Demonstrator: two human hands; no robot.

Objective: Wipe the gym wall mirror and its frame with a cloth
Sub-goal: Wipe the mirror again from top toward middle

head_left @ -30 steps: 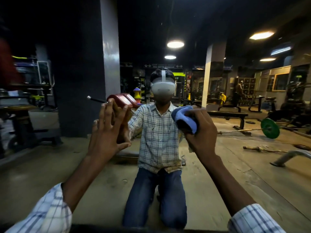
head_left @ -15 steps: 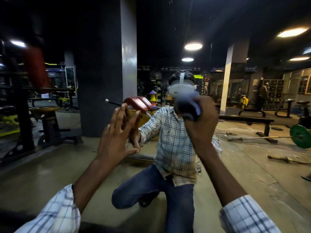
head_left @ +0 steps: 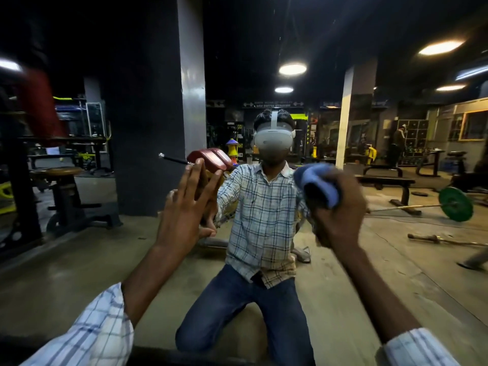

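The wall mirror fills nearly the whole view and reflects me kneeling in a checked shirt and jeans. My left hand lies flat against the glass with straight fingers, meeting its own reflection. My right hand grips a bunched blue cloth and presses it on the glass at chest height, right of centre. A dark strip along the bottom edge is the mirror's frame.
Everything else is reflection: a dark pillar, a red padded bench, a barbell with a green plate on the floor, flat benches, a lighter column and a person standing far back.
My right hand has carried the cloth across the glass, first left and up, then back right and lower. The head view swung left and back. My left hand stays flat on the mirror.
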